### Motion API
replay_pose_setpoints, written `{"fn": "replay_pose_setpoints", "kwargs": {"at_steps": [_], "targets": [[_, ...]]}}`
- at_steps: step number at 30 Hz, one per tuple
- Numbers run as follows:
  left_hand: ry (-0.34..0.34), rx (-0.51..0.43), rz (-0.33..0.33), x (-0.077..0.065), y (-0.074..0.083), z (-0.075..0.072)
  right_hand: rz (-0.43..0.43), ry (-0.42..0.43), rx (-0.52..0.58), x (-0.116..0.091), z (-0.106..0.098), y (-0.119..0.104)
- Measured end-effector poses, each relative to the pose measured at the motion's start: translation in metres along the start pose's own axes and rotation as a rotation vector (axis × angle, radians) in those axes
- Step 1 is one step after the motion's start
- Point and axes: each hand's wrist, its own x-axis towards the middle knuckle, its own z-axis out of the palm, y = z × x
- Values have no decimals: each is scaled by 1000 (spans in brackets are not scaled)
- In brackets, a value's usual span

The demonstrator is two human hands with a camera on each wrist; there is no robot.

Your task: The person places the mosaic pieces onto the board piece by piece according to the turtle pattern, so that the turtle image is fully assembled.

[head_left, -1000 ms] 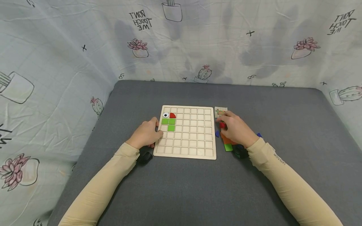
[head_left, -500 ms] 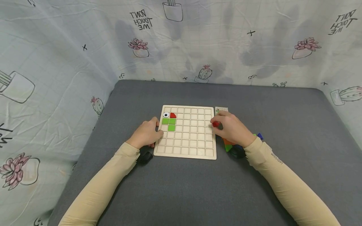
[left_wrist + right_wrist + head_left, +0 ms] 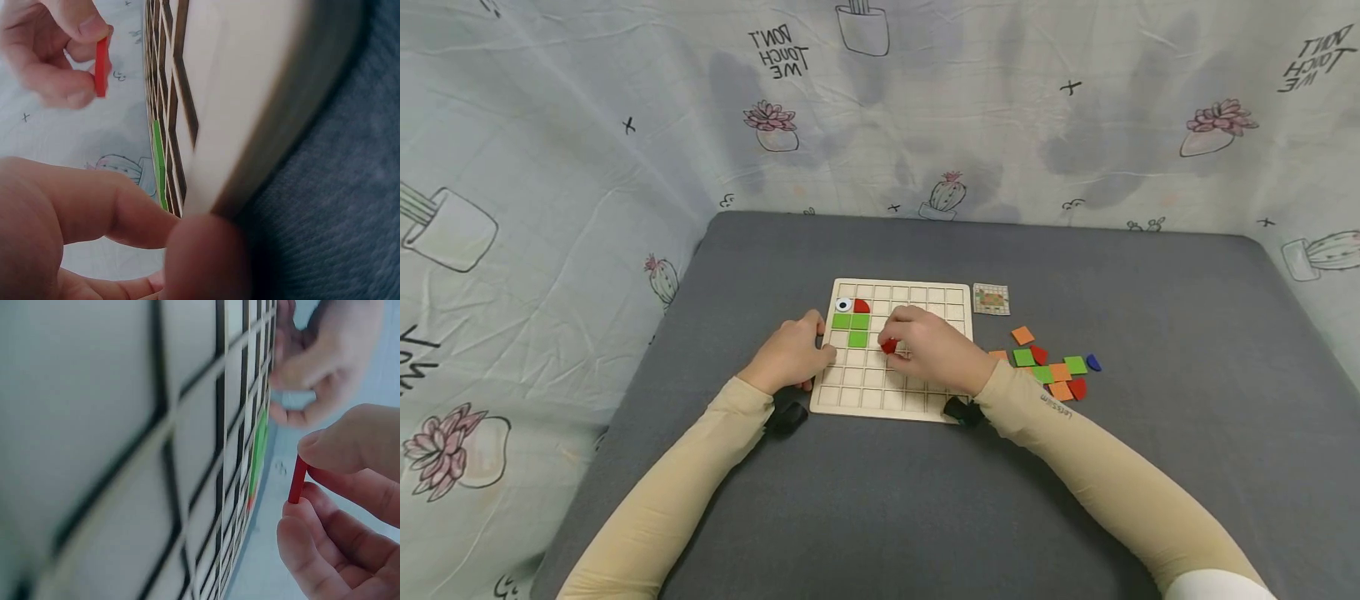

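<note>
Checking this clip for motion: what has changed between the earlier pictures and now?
The right hand carried the red piece left, from beside the board to above its middle, uncovering loose pieces; nothing was let go. The left hand stayed at the board's left edge; card and placed pieces stayed put.

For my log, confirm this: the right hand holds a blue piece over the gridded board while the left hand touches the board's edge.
Not blue: the right hand holds a red piece, as the right wrist view shows. The rest stands.
</note>
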Motion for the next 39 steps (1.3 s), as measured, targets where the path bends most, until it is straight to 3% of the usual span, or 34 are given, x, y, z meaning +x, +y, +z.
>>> {"fn": "replay_pose_setpoints", "kwargs": {"at_steps": [15, 39], "targets": [[2, 6, -7, -1, 2, 0, -43, -150, -14, 42, 25, -17], [-2, 13, -5, -2, 3, -2, -52, -145, -111, 38, 25, -21]]}}
